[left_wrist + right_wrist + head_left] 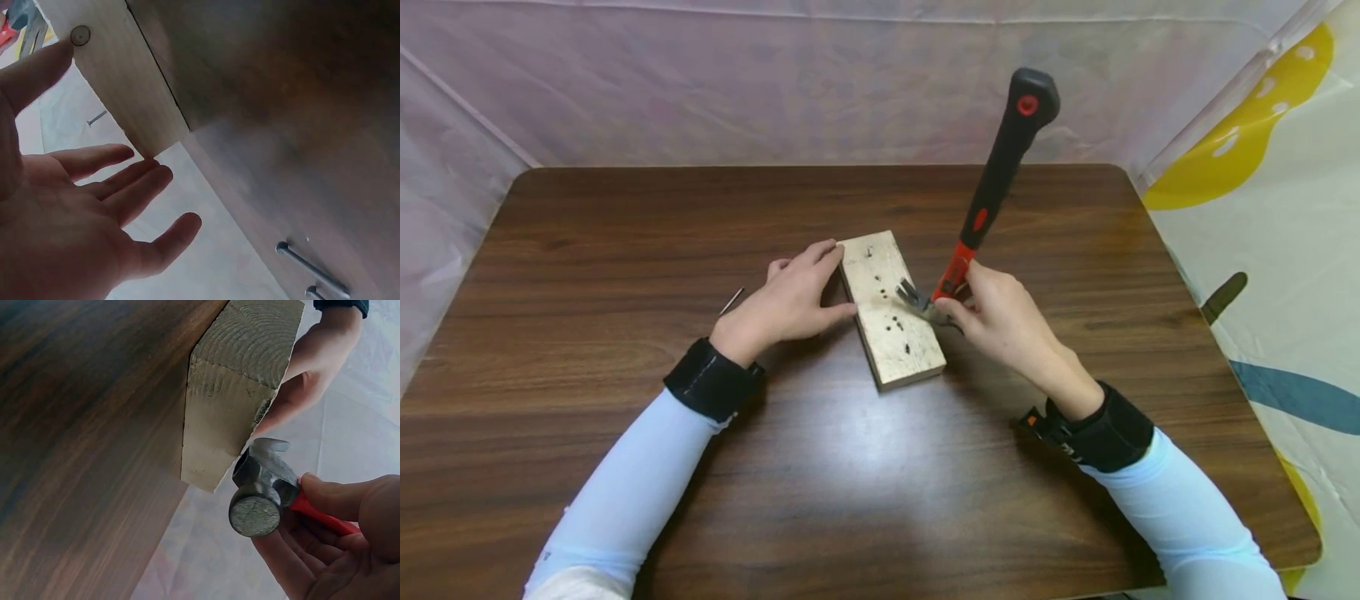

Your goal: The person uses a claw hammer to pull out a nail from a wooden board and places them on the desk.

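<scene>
A pale wooden block [887, 312] with several dark holes in its upper face lies on the table. My left hand [793, 300] is along its left side, the thumb at the long side and fingertips at the far corner. With my right hand [1007, 321] I grip a claw hammer [1000, 179] by its red neck, close to the head. Its black handle slants up and away, and the claw lies over the block's right part. In the left wrist view a thin nail [97, 117] stands out from the block's upper face.
Behind my left wrist a loose nail [731, 301] lies on the brown wooden table [625, 217]. The left wrist view has two nails [312, 269] on the tabletop. Pale sheeting [737, 83] hangs behind the table, and a patterned cloth [1285, 275] is at the right.
</scene>
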A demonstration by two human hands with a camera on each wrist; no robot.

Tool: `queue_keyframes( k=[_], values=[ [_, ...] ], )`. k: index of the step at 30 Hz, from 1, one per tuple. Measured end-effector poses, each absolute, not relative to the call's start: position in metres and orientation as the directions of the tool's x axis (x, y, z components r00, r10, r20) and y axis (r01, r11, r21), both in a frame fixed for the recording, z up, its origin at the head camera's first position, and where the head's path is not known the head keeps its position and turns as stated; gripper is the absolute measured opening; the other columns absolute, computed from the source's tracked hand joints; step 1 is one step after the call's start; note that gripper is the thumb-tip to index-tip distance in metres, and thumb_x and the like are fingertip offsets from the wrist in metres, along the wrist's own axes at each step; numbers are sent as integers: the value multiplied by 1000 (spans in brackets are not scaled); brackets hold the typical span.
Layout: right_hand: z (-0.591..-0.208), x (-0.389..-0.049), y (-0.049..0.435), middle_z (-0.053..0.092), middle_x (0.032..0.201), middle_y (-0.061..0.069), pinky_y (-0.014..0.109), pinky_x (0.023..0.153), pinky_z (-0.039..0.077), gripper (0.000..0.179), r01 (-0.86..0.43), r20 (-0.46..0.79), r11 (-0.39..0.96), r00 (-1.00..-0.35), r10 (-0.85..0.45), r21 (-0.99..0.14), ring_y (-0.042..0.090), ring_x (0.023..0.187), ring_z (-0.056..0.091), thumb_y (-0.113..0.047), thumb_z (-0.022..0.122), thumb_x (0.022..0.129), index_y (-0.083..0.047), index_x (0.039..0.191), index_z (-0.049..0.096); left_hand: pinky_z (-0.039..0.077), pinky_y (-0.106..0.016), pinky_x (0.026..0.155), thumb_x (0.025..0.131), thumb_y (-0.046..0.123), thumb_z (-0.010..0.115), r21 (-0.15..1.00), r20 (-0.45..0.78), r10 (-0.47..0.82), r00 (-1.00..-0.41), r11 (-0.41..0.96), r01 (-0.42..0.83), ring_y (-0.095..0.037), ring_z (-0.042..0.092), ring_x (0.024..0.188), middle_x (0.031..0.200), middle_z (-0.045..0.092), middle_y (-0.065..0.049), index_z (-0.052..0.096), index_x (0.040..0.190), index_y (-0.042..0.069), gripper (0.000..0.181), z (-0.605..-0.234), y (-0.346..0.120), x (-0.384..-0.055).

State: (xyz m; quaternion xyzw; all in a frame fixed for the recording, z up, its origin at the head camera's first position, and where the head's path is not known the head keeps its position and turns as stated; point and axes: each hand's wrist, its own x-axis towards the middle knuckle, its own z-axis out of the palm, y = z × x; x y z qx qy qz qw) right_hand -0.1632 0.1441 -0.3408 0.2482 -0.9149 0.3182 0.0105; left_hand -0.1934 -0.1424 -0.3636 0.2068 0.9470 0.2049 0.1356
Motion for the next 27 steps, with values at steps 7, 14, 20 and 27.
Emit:
queue_keyframes(
  k=[7, 14, 20, 27],
  values=[
    [-342, -163, 144, 73, 95, 12, 41, 69, 59, 18, -466, 177, 686, -875, -450, -559, 24, 80, 73, -8, 75, 95, -2, 107, 62, 18, -67, 114, 97, 55, 64, 474, -218, 465, -858, 819, 324, -32, 15, 154, 170, 7, -16, 15, 163, 1, 98, -364, -145, -195],
    [-341, -164, 144, 73, 92, 11, 42, 68, 59, 18, -489, 191, 692, -865, -464, -531, 23, 79, 72, -9, 76, 95, -3, 105, 62, 25, -66, 112, 94, 57, 68, 474, -137, 453, -881, 811, 343, -34, 30, 148, 165, 21, -19, 27, 160, -2, 96, -367, -144, -193],
    [-340, -165, 141, 72, 91, 10, 41, 68, 59, 18, -499, 199, 691, -860, -471, -522, 22, 79, 72, -10, 77, 94, -4, 104, 63, 32, -65, 108, 90, 56, 75, 491, -78, 461, -884, 789, 369, -34, 43, 139, 156, 34, -20, 40, 152, -3, 92, -371, -140, -190],
    [-338, -167, 137, 73, 90, 8, 40, 68, 58, 19, -506, 197, 680, -854, -482, -530, 21, 79, 72, -10, 78, 93, -5, 104, 63, 44, -57, 103, 96, 48, 71, 501, -27, 467, -884, 771, 393, -37, 53, 127, 148, 41, -21, 47, 145, -5, 76, -371, -134, -185]
  ],
)
